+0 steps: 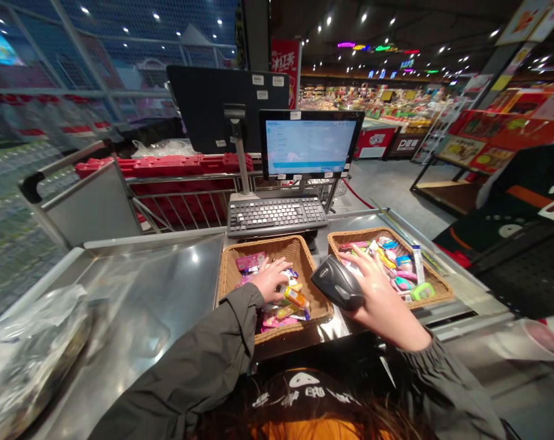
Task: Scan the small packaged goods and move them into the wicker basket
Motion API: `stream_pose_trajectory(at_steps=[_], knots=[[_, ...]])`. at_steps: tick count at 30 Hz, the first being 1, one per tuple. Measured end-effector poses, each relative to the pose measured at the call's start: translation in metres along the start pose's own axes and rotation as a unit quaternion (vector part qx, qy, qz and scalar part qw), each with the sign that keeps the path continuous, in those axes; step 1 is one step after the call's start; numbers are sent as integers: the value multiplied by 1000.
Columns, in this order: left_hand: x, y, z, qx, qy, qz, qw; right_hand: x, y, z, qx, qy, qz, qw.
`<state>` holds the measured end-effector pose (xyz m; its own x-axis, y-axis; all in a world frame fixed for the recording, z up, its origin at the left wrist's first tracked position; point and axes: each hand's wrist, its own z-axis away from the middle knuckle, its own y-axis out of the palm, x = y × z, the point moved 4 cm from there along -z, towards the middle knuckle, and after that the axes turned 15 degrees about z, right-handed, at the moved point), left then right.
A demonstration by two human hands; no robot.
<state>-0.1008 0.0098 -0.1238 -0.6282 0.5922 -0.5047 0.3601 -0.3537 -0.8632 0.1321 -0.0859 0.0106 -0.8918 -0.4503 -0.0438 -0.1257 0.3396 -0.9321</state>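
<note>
My left hand [271,278] reaches into the left wicker basket [231,269], its fingers curled down onto the small coloured snack packets [291,300] there; what they grip is hidden. My right hand [377,293] rests over the near-left corner of the right wicker basket [430,282], fingers stretched out over its packets [398,266]. A black handheld barcode scanner [337,282] lies against the thumb side of my right hand, between the two baskets; whether the hand grips it is unclear.
A keyboard [277,215], a lit screen [309,145] and a dark rear monitor [212,104] stand behind the baskets. A steel counter [167,287] spreads left, with a clear plastic bag [29,348] at its near left. A shopping trolley [134,195] stands beyond.
</note>
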Motion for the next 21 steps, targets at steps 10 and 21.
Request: stream_pose_trajectory(at_steps=[10,21], knots=[[-37,-12,-28,-71,7,-65,995,-21,-1,16,-11,35,12,999],[-107,-14,-94,-60,84,-49,993,-104,-20,72,-63,175,61,981]])
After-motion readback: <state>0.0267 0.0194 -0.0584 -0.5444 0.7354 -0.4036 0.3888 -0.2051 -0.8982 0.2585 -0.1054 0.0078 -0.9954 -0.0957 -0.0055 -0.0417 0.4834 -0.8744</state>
